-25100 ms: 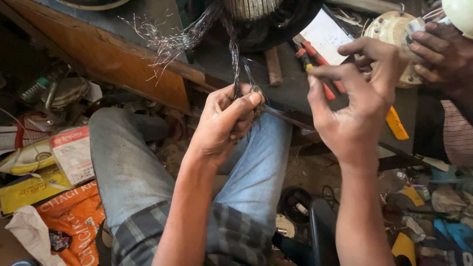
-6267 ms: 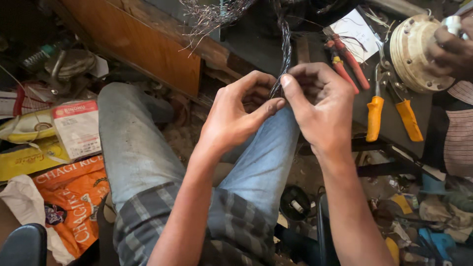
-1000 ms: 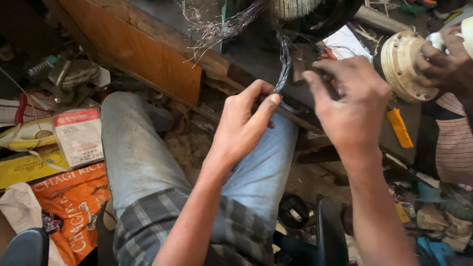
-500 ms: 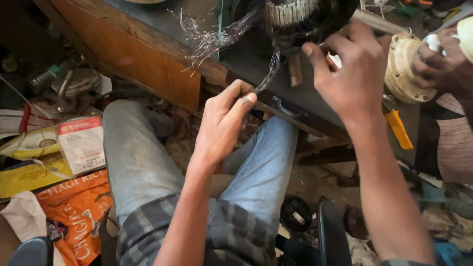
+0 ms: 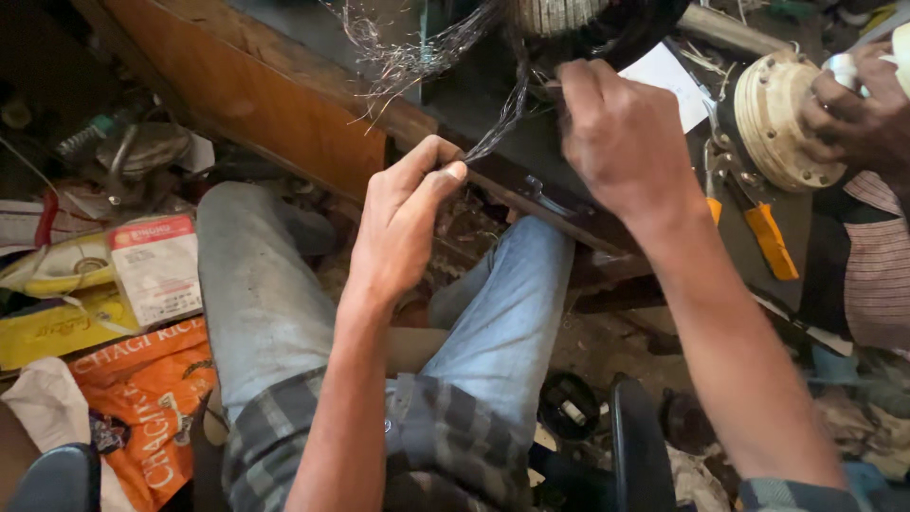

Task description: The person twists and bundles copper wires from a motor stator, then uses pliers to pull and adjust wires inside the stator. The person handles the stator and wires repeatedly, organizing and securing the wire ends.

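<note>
At nine o'clock lay an orange printed plastic bag [image 5: 142, 408], out of my way. My left hand [image 5: 403, 223] pinched the thin grey strand of winding wire [image 5: 498, 118] between thumb and forefinger, drawing it taut from the ribbed metal motor core [image 5: 555, 14] at twelve o'clock. My right hand [image 5: 621, 133] was curled closed near that core; what it gripped, I couldn't tell. Steady, even tension seemed best to avoid kinks.

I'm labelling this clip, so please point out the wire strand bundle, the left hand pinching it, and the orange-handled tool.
Wire strand bundle [image 5: 502, 118], head view, on the taut middle stretch.
Left hand [image 5: 403, 223], head view, back of the hand.
Orange-handled tool [image 5: 770, 242], head view, on the orange grip.
</note>
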